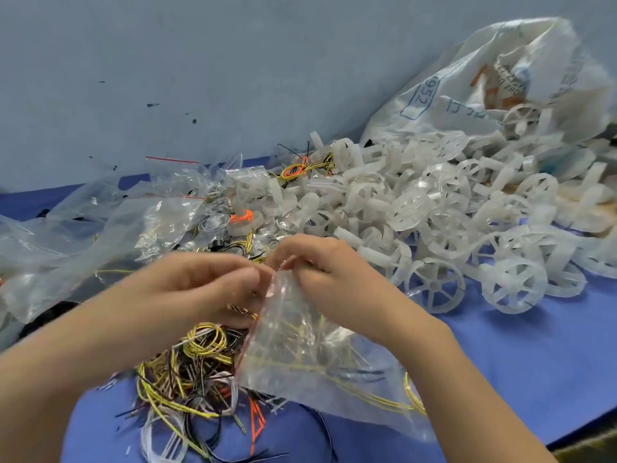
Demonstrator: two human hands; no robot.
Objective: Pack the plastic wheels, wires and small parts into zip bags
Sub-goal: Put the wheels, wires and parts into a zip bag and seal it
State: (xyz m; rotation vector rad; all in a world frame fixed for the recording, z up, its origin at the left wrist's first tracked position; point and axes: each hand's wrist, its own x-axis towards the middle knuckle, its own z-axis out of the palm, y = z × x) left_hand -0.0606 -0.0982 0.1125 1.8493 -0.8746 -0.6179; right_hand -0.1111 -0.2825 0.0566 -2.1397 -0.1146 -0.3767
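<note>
Clear zip bag (pixel 300 345), contents blurred, between left hand (pixel 200 285), right hand (pixel 330 272)

One bag (pixel 300 335), loose wires (pixel 187 369), heaped wheels (pixel 434 212)
Clear bag at centre, mouth up, tilted — yellow wire showing through it; wires tangled at 7 o'clock; translucent white wheels piled at 2 o'clock.

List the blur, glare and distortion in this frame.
Head view: motion blur smears the left hand, the right hand and the zip bag they pinch; glare whitens the clear bags at left; the table sits tilted in frame; light is even, shadows faint.
</note>
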